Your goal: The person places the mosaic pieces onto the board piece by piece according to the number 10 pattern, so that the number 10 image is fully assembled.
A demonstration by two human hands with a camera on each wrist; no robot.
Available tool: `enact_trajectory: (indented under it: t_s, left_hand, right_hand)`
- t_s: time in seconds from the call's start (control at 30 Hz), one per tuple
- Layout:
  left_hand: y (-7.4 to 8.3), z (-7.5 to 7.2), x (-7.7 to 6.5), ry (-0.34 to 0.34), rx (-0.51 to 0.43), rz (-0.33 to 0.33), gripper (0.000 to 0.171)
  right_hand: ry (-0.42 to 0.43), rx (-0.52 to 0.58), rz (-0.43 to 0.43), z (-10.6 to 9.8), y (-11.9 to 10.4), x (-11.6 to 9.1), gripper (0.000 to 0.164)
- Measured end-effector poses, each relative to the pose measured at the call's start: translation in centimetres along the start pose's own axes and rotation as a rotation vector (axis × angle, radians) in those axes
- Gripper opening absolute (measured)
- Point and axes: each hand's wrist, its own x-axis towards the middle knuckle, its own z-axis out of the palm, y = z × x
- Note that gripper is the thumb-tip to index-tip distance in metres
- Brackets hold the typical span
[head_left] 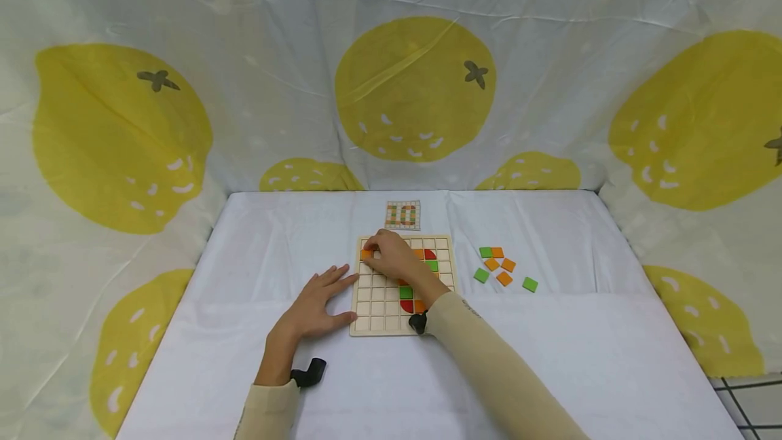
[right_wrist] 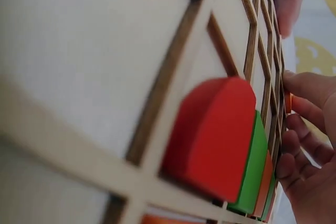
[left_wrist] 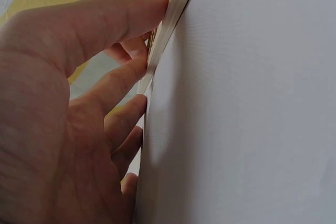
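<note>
My right hand [head_left: 394, 258] reaches across the wooden grid board [head_left: 370, 308] to its upper left cells. Its thumb and fingers pinch an orange square tile [head_left: 366, 254], also visible as an orange tile edge [right_wrist: 288, 103] in the right wrist view. With fingers spread, my left hand [head_left: 314, 303] lies along the board's left side; its thumb and forefinger touch the side edge [left_wrist: 171, 17]. Among the tiles set in the grid are a red rounded tile [right_wrist: 215, 135] and a green tile [right_wrist: 251, 166] behind it. My right hand and forearm hide part of the grid.
Right of the board, loose tiles lie on the white cloth: several orange squares [head_left: 504, 279] and green squares [head_left: 529, 284]. A small pattern card [head_left: 402, 215] lies beyond the board's far edge. Cloth with yellow lemon prints [head_left: 415, 90] hangs around the table's back and sides.
</note>
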Motion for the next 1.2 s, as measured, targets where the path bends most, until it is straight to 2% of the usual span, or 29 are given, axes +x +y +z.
enact_trajectory:
  t_s: [0.27, 0.4, 0.6, 0.73, 0.93, 1.07, 1.2]
  left_hand:
    - [0.0, 0.0, 0.0, -0.011, -0.004, -0.005, 0.076]
    - [0.0, 0.1, 0.1, -0.013, -0.009, -0.005, 0.076]
    - [0.0, 0.1, 0.1, -0.008, 0.002, -0.022, 0.076]
    - [0.1, 0.1, 0.1, -0.007, 0.007, -0.037, 0.075]
    - [0.0, 0.0, 0.2, -0.005, 0.011, -0.036, 0.075]
    - [-0.1, 0.1, 0.2, -0.002, 0.014, -0.032, 0.076]
    - [0.1, 0.2, 0.1, -0.012, 0.013, -0.039, 0.076]
  right_hand:
    - [0.020, 0.085, 0.037, 0.3, 0.3, -0.1, 0.032]
    - [0.018, 0.101, 0.023, 0.2, 0.6, -0.2, 0.035]
    - [0.041, 0.202, 0.010, -0.6, 1.2, -1.1, 0.038]
    - [0.055, 0.228, 0.007, -1.4, 1.9, -2.4, 0.039]
    - [0.084, 0.199, -0.004, -2.9, 3.3, -5.0, 0.041]
    - [0.121, 0.177, 0.003, -4.0, 4.9, -7.1, 0.042]
    - [0.153, 0.131, 0.047, -5.1, 6.9, -9.6, 0.041]
